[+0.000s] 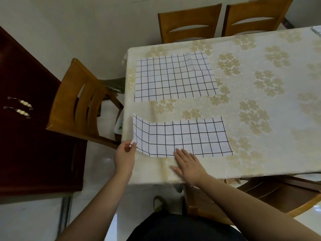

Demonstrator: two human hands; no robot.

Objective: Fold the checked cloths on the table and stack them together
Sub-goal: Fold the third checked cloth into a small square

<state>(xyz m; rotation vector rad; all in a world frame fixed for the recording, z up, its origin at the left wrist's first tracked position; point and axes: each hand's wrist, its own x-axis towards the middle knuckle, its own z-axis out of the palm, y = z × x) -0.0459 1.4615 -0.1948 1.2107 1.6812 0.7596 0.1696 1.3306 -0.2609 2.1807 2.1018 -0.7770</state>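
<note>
Two white cloths with a black check lie on the table. The far cloth is spread flat near the table's left end. The near cloth is a narrower strip, folded once, close to the front edge. My left hand pinches its left end, which is lifted and curled up off the table. Flat, with fingers straight, my right hand presses on the strip's front edge near its middle.
A cream tablecloth with a gold flower print covers the table. Wooden chairs stand at the left end, at the far side and under the front edge. A dark red cabinet stands at the left.
</note>
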